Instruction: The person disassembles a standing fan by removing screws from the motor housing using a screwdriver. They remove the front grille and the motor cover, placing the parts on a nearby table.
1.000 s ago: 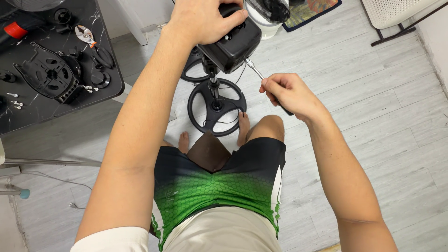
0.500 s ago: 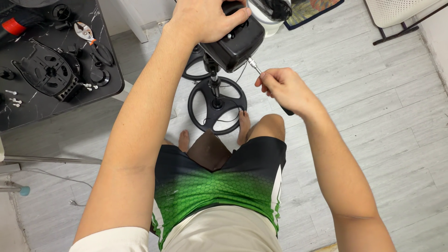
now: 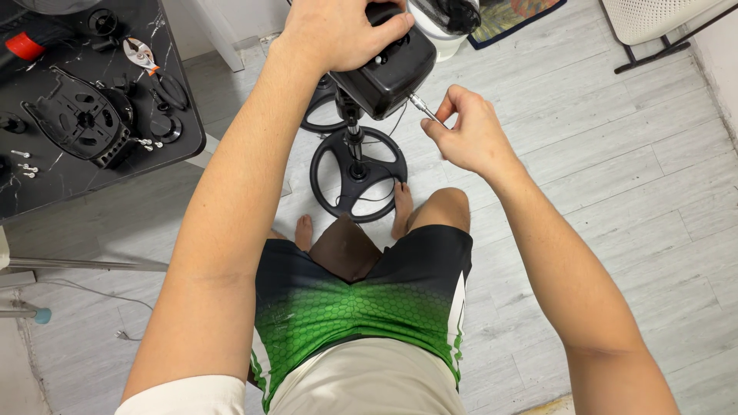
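Closest to you, below the camera, were your green-and-black shorts (image 3: 361, 307), with your bare feet on the pale plank floor (image 3: 615, 192) beyond them. Your toes sat against the rim of the round black fan base (image 3: 358, 175), from which a thin pole rose toward you.

Up that pole sat the black motor housing (image 3: 388, 73). Your right hand (image 3: 465, 137) was just to its right, fingers (image 3: 450, 104) curled and pinched together around a slim metal screwdriver (image 3: 422, 107). The shaft ran out from between your fingertips, up and to the left, and its tip met the lower right side of the housing. The handle was hidden in your palm.

Your left hand (image 3: 338, 32) lay on top of the housing, fingers wrapped over its upper edge and pressed down against it, gripping it from above.

Farther off to the left stood a dark marble-patterned table (image 3: 181, 127) carrying a black round fan part (image 3: 81, 123), loose screws (image 3: 23, 163) and pliers (image 3: 150, 65). At the far right was a white perforated stand (image 3: 653, 19) on black legs.
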